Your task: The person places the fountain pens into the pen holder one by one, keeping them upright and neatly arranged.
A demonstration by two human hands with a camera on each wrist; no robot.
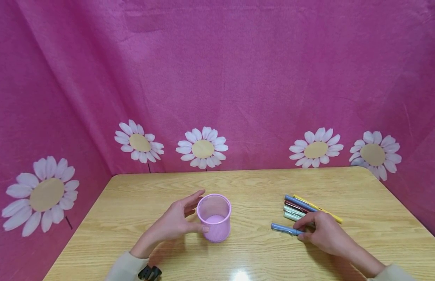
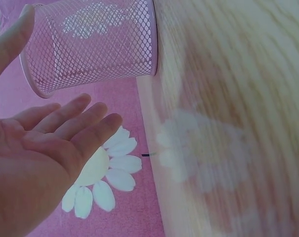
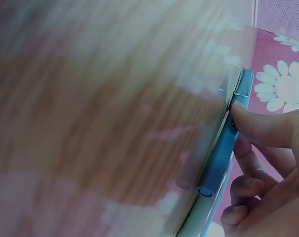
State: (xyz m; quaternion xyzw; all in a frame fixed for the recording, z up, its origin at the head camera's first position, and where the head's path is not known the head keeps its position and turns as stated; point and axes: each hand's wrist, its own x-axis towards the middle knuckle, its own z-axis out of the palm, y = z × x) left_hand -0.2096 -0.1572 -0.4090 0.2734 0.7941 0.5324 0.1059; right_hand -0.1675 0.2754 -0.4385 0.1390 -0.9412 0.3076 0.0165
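Observation:
A pink mesh pen cup (image 1: 219, 233) stands upright on the wooden table, with nothing visible inside it. At its left side is my left hand (image 1: 175, 221), fingers extended and spread, thumb overlapping the cup's front in the head view. In the left wrist view, the straight fingers of that hand (image 2: 50, 143) lie apart from the mesh cup (image 2: 100, 42). My right hand (image 1: 324, 232) pinches a blue pen (image 1: 282, 228) between thumb and fingers. From the right wrist, the blue pen (image 3: 221, 153) appears low along the tabletop, its clip end past the thumb.
Behind the right hand lies a group of pens: a yellow pen (image 1: 335, 217), another blue pen (image 1: 302, 203), a dark red pen (image 1: 295, 205) and light green pens (image 1: 291, 214). A magenta cloth (image 1: 256, 86) with daisies hangs beyond the table's (image 1: 189, 181) back edge.

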